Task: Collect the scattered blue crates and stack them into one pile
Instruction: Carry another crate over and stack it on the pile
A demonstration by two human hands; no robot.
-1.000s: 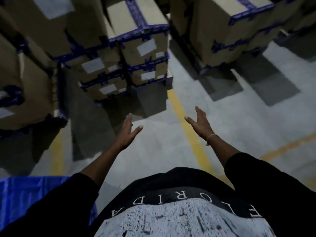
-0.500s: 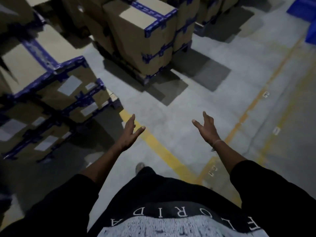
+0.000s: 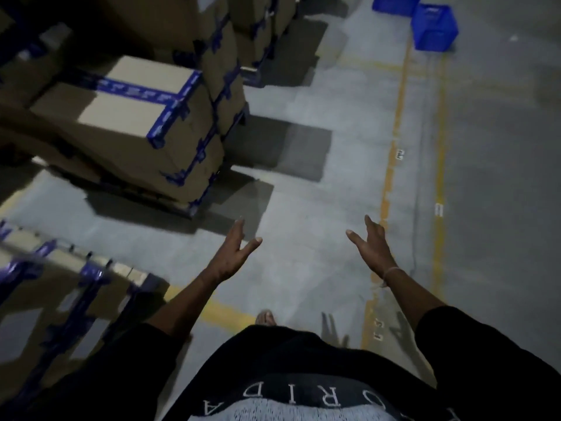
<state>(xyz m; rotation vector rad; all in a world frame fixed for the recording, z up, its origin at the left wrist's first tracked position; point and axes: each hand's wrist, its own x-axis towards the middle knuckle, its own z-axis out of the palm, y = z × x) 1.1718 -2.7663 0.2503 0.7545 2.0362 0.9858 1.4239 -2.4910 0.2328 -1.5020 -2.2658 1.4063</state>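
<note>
The dark shirt (image 3: 291, 390) reads partly "RIDA". Both hands, the left hand (image 3: 232, 255) and the right hand (image 3: 372, 249), are spread with straight fingers and hold nothing above the grey floor (image 3: 318, 208). Stacked cardboard boxes (image 3: 133, 123) with blue tape stand at left; two blue crates (image 3: 432, 27) sit far ahead by the yellow lines (image 3: 394, 141).

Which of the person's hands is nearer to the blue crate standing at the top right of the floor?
Right. The right hand reaches forward, open and empty, on the side of the blue crate, which stands far ahead. The left hand, also open, is farther over toward the stacked cardboard boxes.
</note>
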